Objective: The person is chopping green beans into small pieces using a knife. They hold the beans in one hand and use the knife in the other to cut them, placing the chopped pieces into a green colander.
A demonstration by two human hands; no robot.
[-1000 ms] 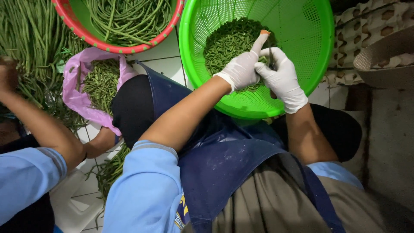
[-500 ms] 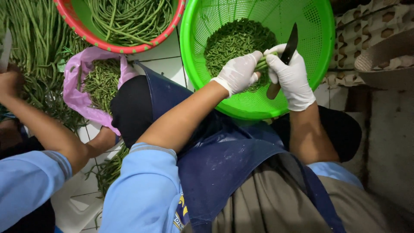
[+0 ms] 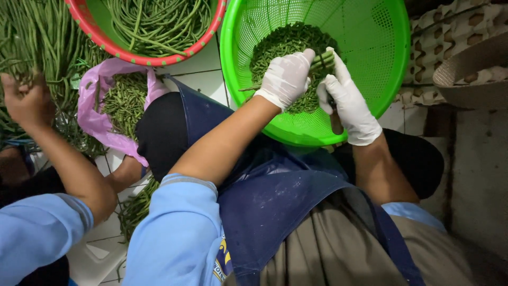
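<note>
Both my hands wear white gloves and work over a green plastic colander point(image 3: 381, 58) that rests on my lap. My left hand point(image 3: 286, 77) is shut around a bundle of long green beans point(image 3: 324, 59), held across the pile of chopped bean pieces point(image 3: 280, 45) in the colander. My right hand point(image 3: 346, 103) sits right beside the bundle's end, closed on a knife whose brown handle point(image 3: 336, 124) pokes out below the palm. The blade is hidden behind the glove and the beans.
A red basin point(image 3: 159, 55) of whole long beans stands at the top. A pink plastic bag point(image 3: 92, 119) holds bean pieces at the left. A co-worker's hand point(image 3: 26, 103) reaches into loose long beans point(image 3: 37, 37). Cardboard trays point(image 3: 455, 37) lie at the right.
Half a second ago the knife blade stood raised above my right hand; now it is lowered out of sight against the bundle. The co-worker's hand has shifted among the loose beans.
</note>
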